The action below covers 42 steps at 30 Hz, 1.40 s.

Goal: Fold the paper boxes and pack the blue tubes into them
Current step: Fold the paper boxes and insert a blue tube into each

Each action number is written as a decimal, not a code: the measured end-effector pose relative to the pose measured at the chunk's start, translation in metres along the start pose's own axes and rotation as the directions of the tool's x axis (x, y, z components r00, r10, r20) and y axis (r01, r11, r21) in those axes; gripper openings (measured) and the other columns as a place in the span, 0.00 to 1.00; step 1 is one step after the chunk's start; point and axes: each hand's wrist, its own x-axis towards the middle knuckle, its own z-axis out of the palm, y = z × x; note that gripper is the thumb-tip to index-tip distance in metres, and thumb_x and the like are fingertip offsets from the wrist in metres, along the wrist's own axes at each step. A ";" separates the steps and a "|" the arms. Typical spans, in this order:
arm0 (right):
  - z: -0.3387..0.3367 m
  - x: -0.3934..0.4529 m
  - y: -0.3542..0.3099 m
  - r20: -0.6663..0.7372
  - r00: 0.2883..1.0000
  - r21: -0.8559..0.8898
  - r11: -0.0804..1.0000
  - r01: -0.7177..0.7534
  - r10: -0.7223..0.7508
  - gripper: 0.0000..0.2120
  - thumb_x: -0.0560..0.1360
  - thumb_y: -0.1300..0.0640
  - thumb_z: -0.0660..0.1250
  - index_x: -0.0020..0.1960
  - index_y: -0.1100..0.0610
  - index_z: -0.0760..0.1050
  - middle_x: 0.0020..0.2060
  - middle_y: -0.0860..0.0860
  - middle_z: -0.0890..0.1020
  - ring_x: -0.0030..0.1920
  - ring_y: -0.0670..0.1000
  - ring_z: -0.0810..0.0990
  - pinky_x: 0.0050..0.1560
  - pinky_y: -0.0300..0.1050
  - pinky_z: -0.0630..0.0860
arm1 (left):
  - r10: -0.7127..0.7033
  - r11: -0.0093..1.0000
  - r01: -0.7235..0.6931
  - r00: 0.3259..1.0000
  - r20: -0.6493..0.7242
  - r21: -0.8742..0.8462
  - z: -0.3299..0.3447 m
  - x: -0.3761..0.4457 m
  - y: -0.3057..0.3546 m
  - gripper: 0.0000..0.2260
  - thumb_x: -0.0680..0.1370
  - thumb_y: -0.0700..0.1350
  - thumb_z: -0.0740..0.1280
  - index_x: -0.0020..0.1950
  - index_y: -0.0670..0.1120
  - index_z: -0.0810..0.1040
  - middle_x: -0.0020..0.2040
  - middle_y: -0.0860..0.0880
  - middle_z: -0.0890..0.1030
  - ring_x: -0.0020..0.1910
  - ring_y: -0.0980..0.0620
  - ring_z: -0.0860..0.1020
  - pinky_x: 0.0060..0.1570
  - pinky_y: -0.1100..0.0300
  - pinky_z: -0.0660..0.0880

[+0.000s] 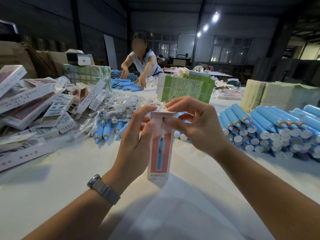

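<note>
A slim paper box (161, 149), white and coral with a blue toothbrush printed on it, stands upright on the white table (69, 179) at the centre. My left hand (135, 135) grips its left side, thumb on the front. My right hand (195, 125) pinches the white top flap with fingers curled over it. Blue tubes with orange collars lie stacked in a big pile (270, 130) at the right and in a smaller loose group (107, 129) just left of the box. What is inside the box is hidden.
A heap of folded boxes (34, 104) fills the left side, with bagged brush heads (112, 108) beside it. Green flat cartons (185, 87) stand behind the box. Paper stacks (277, 96) sit at the back right. A person (143, 64) across the table reaches over more blue tubes.
</note>
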 end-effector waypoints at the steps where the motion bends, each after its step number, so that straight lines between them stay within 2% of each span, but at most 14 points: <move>1: 0.000 0.000 -0.001 0.005 1.000 -0.004 1.000 0.000 0.000 0.10 0.69 0.62 0.75 0.45 0.50 0.79 0.50 0.48 0.83 0.51 0.57 0.81 0.47 0.40 0.75 | -0.004 1.000 0.004 1.000 0.005 -0.002 0.000 0.000 0.001 0.15 0.80 0.51 0.56 0.60 0.72 0.71 0.46 0.58 0.73 0.44 0.39 0.76 0.45 0.36 0.77; 5: 0.003 -0.001 -0.004 -0.007 1.000 -0.038 0.999 0.013 -0.014 0.04 0.72 0.57 0.72 0.45 0.52 0.78 0.50 0.50 0.82 0.50 0.53 0.81 0.48 0.41 0.75 | 0.006 1.000 -0.006 1.000 0.016 -0.006 -0.001 -0.001 0.003 0.15 0.81 0.50 0.56 0.60 0.71 0.70 0.47 0.57 0.75 0.46 0.44 0.79 0.47 0.38 0.78; 7: 0.006 -0.002 -0.005 -0.045 0.999 -0.034 0.999 0.011 -0.013 0.04 0.73 0.56 0.71 0.43 0.56 0.78 0.48 0.51 0.81 0.48 0.51 0.81 0.49 0.46 0.77 | -0.006 1.000 0.006 1.000 0.016 -0.016 -0.001 0.000 0.003 0.14 0.80 0.52 0.56 0.58 0.70 0.71 0.47 0.54 0.76 0.47 0.45 0.79 0.48 0.39 0.79; 9: 0.009 -0.001 -0.005 -0.073 0.997 -0.025 1.000 0.010 -0.011 0.05 0.73 0.58 0.71 0.42 0.60 0.78 0.47 0.53 0.82 0.47 0.54 0.81 0.50 0.53 0.78 | -0.033 0.998 0.034 0.999 0.006 -0.059 -0.001 0.002 0.004 0.12 0.77 0.52 0.57 0.56 0.69 0.72 0.48 0.52 0.78 0.48 0.45 0.78 0.50 0.41 0.79; 11: 0.009 0.000 -0.005 -0.074 0.997 -0.013 1.000 0.002 -0.003 0.05 0.73 0.60 0.71 0.42 0.61 0.78 0.47 0.54 0.82 0.47 0.57 0.81 0.51 0.56 0.78 | -0.034 0.994 0.035 0.999 0.008 -0.106 -0.001 0.005 0.006 0.11 0.76 0.52 0.58 0.53 0.66 0.73 0.49 0.54 0.78 0.48 0.48 0.78 0.48 0.48 0.78; 14: 0.007 -0.001 -0.005 -0.060 0.998 -0.001 1.000 -0.006 0.006 0.03 0.72 0.63 0.72 0.44 0.61 0.79 0.47 0.55 0.82 0.47 0.59 0.81 0.52 0.55 0.78 | -0.019 0.988 0.021 1.000 0.015 -0.153 -0.001 0.011 0.009 0.07 0.78 0.51 0.59 0.50 0.63 0.74 0.43 0.58 0.77 0.41 0.50 0.76 0.41 0.56 0.73; 16: 0.007 -0.002 -0.005 -0.055 0.998 -0.005 1.000 -0.014 0.014 0.04 0.73 0.65 0.72 0.46 0.61 0.79 0.47 0.57 0.82 0.47 0.61 0.80 0.50 0.53 0.79 | -0.015 0.980 0.016 1.000 0.003 -0.200 0.001 0.015 0.010 0.07 0.79 0.46 0.61 0.48 0.59 0.74 0.41 0.59 0.76 0.38 0.58 0.74 0.37 0.64 0.71; 18: 0.007 -0.002 -0.005 -0.066 0.998 -0.034 0.999 -0.020 0.018 0.06 0.73 0.67 0.73 0.49 0.61 0.80 0.46 0.58 0.82 0.45 0.60 0.81 0.49 0.49 0.80 | -0.020 0.973 0.018 1.000 -0.007 -0.231 0.003 0.020 0.011 0.06 0.79 0.41 0.61 0.47 0.53 0.73 0.40 0.60 0.74 0.35 0.60 0.72 0.35 0.68 0.69; 21: 0.004 -0.001 -0.006 -0.069 0.998 -0.080 0.997 0.006 -0.012 0.06 0.73 0.68 0.72 0.49 0.63 0.82 0.45 0.56 0.82 0.45 0.54 0.83 0.50 0.46 0.81 | -0.022 0.972 0.028 0.999 0.026 -0.233 0.004 0.028 0.015 0.06 0.76 0.38 0.61 0.46 0.49 0.72 0.37 0.59 0.73 0.33 0.59 0.69 0.33 0.68 0.66; 25: -0.003 0.001 -0.002 -0.123 0.991 -0.142 0.989 0.043 -0.060 0.05 0.72 0.68 0.73 0.48 0.64 0.83 0.43 0.55 0.83 0.42 0.50 0.84 0.47 0.41 0.80 | -0.019 0.979 0.039 0.994 0.103 -0.198 0.009 0.035 0.018 0.06 0.77 0.40 0.62 0.49 0.49 0.75 0.42 0.55 0.77 0.40 0.51 0.76 0.41 0.55 0.73; 27: -0.007 0.002 0.001 -0.144 0.987 -0.154 0.987 0.045 -0.068 0.06 0.72 0.68 0.73 0.48 0.63 0.83 0.42 0.56 0.83 0.42 0.49 0.84 0.47 0.40 0.78 | -0.024 0.979 0.041 0.996 0.089 -0.201 0.016 0.037 0.018 0.04 0.78 0.40 0.62 0.48 0.48 0.76 0.41 0.52 0.78 0.40 0.52 0.76 0.41 0.53 0.73; 33: -0.008 0.002 0.002 -0.107 0.987 -0.170 0.981 0.097 -0.116 0.08 0.72 0.68 0.72 0.49 0.60 0.83 0.44 0.53 0.84 0.45 0.49 0.84 0.49 0.41 0.80 | -0.018 0.967 0.023 1.000 0.023 -0.255 0.020 0.031 0.011 0.03 0.79 0.41 0.64 0.47 0.49 0.75 0.38 0.54 0.77 0.39 0.52 0.75 0.40 0.56 0.73; 36: -0.006 0.002 0.000 -0.088 0.993 -0.111 0.991 0.071 -0.081 0.09 0.73 0.69 0.72 0.50 0.60 0.83 0.45 0.54 0.84 0.48 0.50 0.84 0.52 0.45 0.81 | -0.020 0.963 0.022 1.000 0.007 -0.269 0.017 0.026 0.010 0.04 0.79 0.41 0.64 0.47 0.51 0.75 0.38 0.54 0.77 0.38 0.52 0.75 0.38 0.59 0.73; 42: -0.005 0.002 -0.002 -0.117 0.993 -0.112 0.994 0.016 -0.029 0.04 0.72 0.66 0.73 0.45 0.59 0.83 0.42 0.53 0.84 0.44 0.50 0.85 0.48 0.47 0.83 | 0.027 0.980 -0.030 1.000 -0.014 -0.199 0.022 0.026 0.013 0.05 0.79 0.40 0.62 0.46 0.50 0.73 0.37 0.60 0.77 0.38 0.60 0.75 0.39 0.66 0.73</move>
